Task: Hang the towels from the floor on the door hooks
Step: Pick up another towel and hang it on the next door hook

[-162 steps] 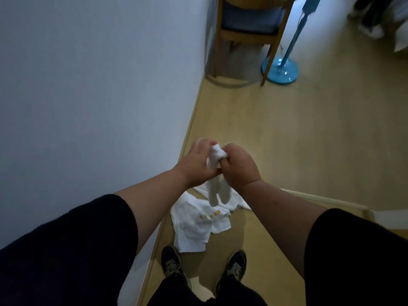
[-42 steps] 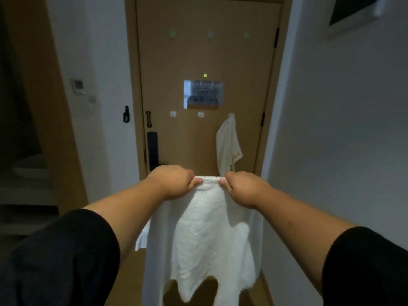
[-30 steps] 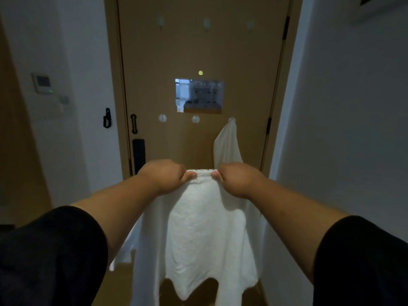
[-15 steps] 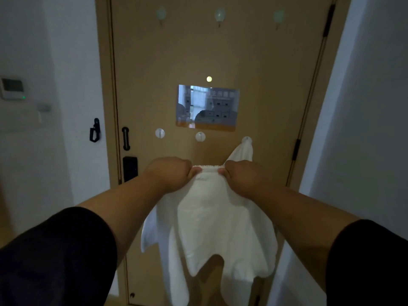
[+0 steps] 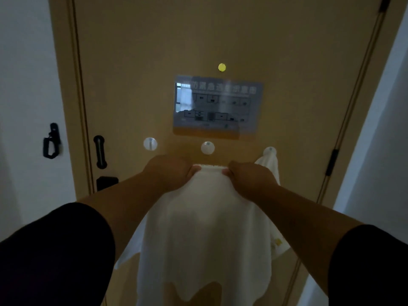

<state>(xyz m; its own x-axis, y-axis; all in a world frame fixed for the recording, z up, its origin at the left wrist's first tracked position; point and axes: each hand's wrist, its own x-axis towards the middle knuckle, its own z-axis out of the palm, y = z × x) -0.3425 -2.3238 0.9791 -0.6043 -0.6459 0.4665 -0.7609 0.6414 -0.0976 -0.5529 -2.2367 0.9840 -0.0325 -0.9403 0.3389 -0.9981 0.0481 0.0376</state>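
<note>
While gripped by hands (image 5: 212, 175), towel (image 5: 205, 228) below hooks (image 5: 207, 148).

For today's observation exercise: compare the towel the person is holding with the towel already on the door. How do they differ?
The held towel is gripped along its top edge by the left hand and right hand; the hung towel hangs from the right hook. The held towel is spread wide; the hung towel is bunched to a point at its hook. The held towel is in front, hiding most of the hung towel. Both are white.
</note>
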